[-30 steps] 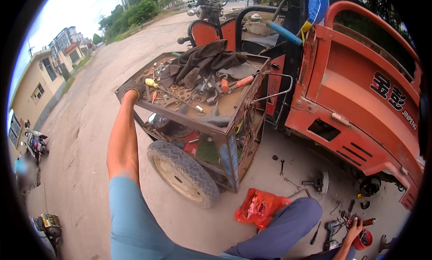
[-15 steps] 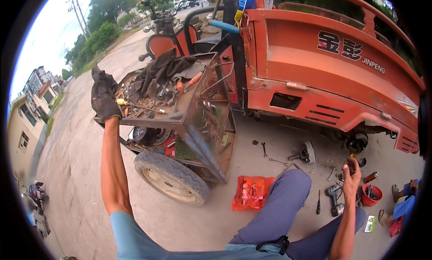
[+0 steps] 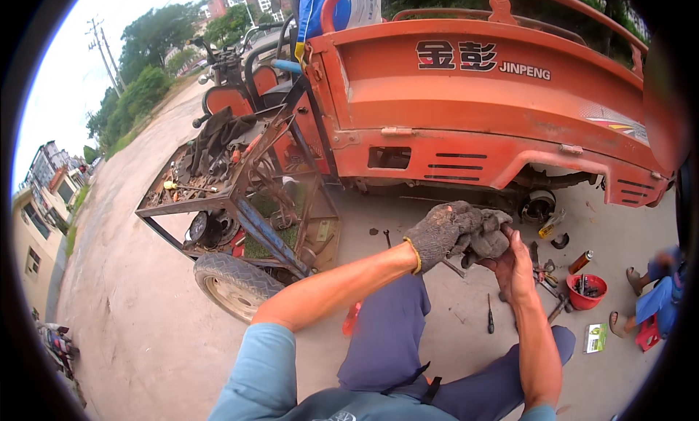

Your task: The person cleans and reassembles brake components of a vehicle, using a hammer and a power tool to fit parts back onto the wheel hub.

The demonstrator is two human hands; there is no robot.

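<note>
1. Clock centred on the person's paired hands, 12 toward the top of the view. The left hand (image 3: 453, 233) wears a grey knit glove (image 3: 434, 248) with a yellow cuff edge; this glove sits right at the dial's centre.
2. The left hand's fingers are curled at a bunch of dark grey fabric (image 3: 486, 239), just toward 3 o'clock of its knuckles (a second glove or slack of the first, I cannot tell). How firmly it grips is hidden.
3. The right hand (image 3: 515, 272) is bare, pointing up toward 12, fingertips against the bunch. Whether it is closed on the fabric, I cannot tell from here.
4. At 12 o'clock: the orange cargo bed (image 3: 466, 130) of a vehicle, spanning well to both sides.
5. Between 9 and 10: a rusty metal cart (image 3: 255, 202), its top shelf carrying a dark cloth (image 3: 211, 146) and a yellow-handled tool (image 3: 171, 185) among loose metal parts. A tyre (image 3: 237, 282) stands at its near side.
6. At 4: a red bucket (image 3: 587, 300) of small parts, with an orange-brown canister (image 3: 581, 261) just beside it on its 12 o'clock side.
7. Near 6: a dark screwdriver (image 3: 491, 317) flat on the ground.
8. Between 4 and 5: a green-and-white packet (image 3: 595, 339). Farther out, between 3 and 4, another person's blue-clad leg (image 3: 653, 304) and sandalled feet.
</note>
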